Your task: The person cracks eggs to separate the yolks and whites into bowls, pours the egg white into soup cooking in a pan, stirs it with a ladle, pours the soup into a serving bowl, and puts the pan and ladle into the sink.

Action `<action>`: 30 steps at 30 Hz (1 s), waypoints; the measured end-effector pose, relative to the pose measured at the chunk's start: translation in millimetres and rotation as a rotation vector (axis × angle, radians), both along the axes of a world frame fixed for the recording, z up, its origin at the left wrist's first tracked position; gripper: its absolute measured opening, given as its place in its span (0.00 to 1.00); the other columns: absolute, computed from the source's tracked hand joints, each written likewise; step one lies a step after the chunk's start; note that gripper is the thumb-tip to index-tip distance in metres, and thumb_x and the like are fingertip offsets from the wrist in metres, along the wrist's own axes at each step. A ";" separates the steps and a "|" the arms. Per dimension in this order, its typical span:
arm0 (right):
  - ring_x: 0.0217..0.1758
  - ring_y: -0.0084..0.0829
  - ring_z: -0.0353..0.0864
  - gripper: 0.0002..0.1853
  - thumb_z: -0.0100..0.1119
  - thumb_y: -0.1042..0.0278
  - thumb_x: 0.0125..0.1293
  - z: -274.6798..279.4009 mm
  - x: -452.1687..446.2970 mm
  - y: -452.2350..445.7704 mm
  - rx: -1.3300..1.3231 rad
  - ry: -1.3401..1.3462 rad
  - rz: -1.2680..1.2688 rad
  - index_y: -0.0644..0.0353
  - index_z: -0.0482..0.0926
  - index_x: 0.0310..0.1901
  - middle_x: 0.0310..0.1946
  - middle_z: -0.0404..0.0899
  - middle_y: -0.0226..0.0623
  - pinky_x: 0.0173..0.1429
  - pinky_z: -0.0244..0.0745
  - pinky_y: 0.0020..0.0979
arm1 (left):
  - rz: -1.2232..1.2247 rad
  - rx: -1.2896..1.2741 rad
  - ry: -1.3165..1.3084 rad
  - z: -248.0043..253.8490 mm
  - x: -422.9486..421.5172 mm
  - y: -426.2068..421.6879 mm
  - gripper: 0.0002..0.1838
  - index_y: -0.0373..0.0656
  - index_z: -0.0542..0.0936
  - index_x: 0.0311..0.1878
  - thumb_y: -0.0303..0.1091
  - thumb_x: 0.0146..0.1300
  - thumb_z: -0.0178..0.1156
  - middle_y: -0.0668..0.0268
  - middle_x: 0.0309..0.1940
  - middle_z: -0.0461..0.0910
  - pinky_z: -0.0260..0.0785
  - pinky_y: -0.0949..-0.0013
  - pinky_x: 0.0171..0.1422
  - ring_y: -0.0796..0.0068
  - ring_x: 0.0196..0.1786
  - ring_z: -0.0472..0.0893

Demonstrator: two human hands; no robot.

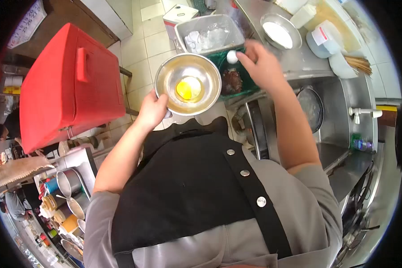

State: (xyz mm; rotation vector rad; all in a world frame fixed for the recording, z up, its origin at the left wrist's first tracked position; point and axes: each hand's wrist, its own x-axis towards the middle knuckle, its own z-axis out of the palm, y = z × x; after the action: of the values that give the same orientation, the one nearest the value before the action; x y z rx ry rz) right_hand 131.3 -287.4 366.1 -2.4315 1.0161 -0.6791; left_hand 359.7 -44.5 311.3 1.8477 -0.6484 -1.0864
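**Opening done: raw egg with a bright yellow yolk (184, 90) already poured**

A round, silvery metal bowl (166, 77) is held at the upper centre of the frame by the left hand (154, 108), closed on the rim at its lower left. The egg is pooled in the bottom of the bowl, so the breaking is judged complete; no mixing of yolk and white can be seen. A small, white, rounded piece (232, 56), apparently eggshell, is seen just at the thumb of the blurred right hand (264, 67); whether it is pinched or let go cannot be told. It is seen above a dark green bin (247, 80), beside a grey rectangular bin (181, 38); its disposal is judged unfinished.
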 end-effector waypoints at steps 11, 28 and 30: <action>0.62 0.37 0.80 0.25 0.58 0.57 0.75 -96.6 112.8 80.7 1.793 -0.577 0.370 0.53 0.68 0.69 0.61 0.77 0.35 0.56 0.76 0.38 | -0.021 -0.156 -0.320 -16.2 49.9 -103.6 0.23 0.28 0.75 0.58 0.36 0.67 0.49 0.49 0.40 0.85 0.77 0.61 0.47 0.62 0.41 0.85; 0.50 0.37 0.82 0.24 0.56 0.67 0.68 -106.6 158.2 41.3 1.849 -0.899 0.374 0.54 0.68 0.66 0.54 0.76 0.35 0.46 0.79 0.36 | -0.200 -0.126 -0.260 -12.0 113.6 -183.0 0.23 0.25 0.75 0.56 0.36 0.67 0.49 0.38 0.45 0.82 0.73 0.54 0.59 0.46 0.52 0.83; 0.49 0.37 0.82 0.27 0.57 0.68 0.66 -90.7 132.8 40.8 1.809 -0.946 0.320 0.55 0.67 0.67 0.51 0.76 0.37 0.36 0.78 0.32 | -0.253 -0.223 -0.138 -12.1 112.0 -190.1 0.22 0.28 0.77 0.53 0.37 0.66 0.50 0.46 0.45 0.84 0.73 0.55 0.55 0.54 0.49 0.83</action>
State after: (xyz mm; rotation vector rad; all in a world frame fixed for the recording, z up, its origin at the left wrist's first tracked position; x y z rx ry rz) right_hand 264.1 -246.5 275.4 -0.4970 0.3514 -0.3395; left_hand 471.7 -234.5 299.1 1.6877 -1.0635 -1.0046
